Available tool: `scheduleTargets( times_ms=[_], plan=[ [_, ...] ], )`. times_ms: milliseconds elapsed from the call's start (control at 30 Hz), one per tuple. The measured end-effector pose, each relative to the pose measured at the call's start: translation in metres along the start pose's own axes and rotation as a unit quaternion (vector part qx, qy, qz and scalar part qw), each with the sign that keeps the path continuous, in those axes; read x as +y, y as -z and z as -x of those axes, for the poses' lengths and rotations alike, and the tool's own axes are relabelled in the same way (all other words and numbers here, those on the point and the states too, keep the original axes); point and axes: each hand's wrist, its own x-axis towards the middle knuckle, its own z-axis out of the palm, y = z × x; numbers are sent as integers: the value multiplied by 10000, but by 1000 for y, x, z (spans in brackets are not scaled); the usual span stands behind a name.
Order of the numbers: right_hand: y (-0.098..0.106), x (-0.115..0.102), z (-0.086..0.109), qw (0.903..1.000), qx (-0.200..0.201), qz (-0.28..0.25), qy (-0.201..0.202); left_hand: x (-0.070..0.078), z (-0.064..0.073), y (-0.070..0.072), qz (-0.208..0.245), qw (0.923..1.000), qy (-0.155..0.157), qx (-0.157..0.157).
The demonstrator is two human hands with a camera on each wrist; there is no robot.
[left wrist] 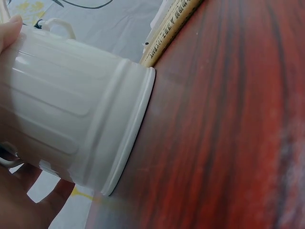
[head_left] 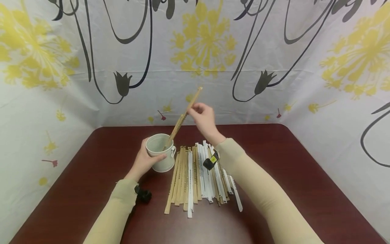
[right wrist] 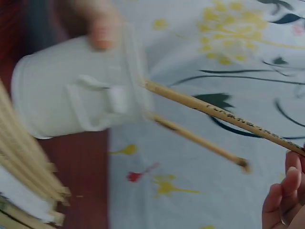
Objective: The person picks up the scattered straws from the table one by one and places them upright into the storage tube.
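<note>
Pinching a slim tan stick [head_left: 192, 99] between thumb and fingertips, the right hand [head_left: 204, 118] hangs just above the centre of the head view, its wrist bent and its forearm slanting up from the lower right in a cream sleeve [head_left: 265, 189]. The stick slants down to the left, its lower end inside a bucket [head_left: 164, 165] left of centre. The left hand [head_left: 144, 162] holds that bucket from its left side, thumb laid across the front below the rim, the forearm rising from the lower left.

The bucket is off-white, smooth and slightly glossy, with shallow raised panels, a rolled rim and small loop handles; it stands on the worktop [head_left: 274, 176]. In the right wrist view, a second tan stick [right wrist: 200, 140] juts from its mouth beneath the held one.

Right of the bucket, a loose row of flat, narrow tan sticks [head_left: 181, 176] and white sticks [head_left: 207, 183] lies nearly parallel, many printed with small dark characters. The worktop is dark red-brown with streaked wood grain; behind it hangs creased white cloth [head_left: 170, 54] with yellow and grey flowers.
</note>
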Motion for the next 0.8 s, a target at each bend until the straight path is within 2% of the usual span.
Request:
scheduleTargets(
  times_ms=[100,267,400,533,633,700,800],
  plan=[
    [-16,12,10,9966,-491,626,-197,0,0,0,41,10000,-16,0],
    [-33,33,27,9792,-1288,1486,-495,-1,0,0,24,10000,-59,16],
    [-29,43,35,9713,-1488,1772,-560,-1,-1,-5,37,9999,-86,-42],
    [-4,52,33,9677,-1525,1861,-757,1,-3,-9,147,9998,-124,-72],
    [25,64,31,9566,-1743,2141,-929,2,-3,-7,121,9999,-58,-100],
    [47,75,31,9410,-1967,2553,-1030,3,-2,-5,103,9999,24,-122],
    [78,93,34,9076,-2378,3198,-1322,4,0,0,137,9997,129,-165]
  ],
)
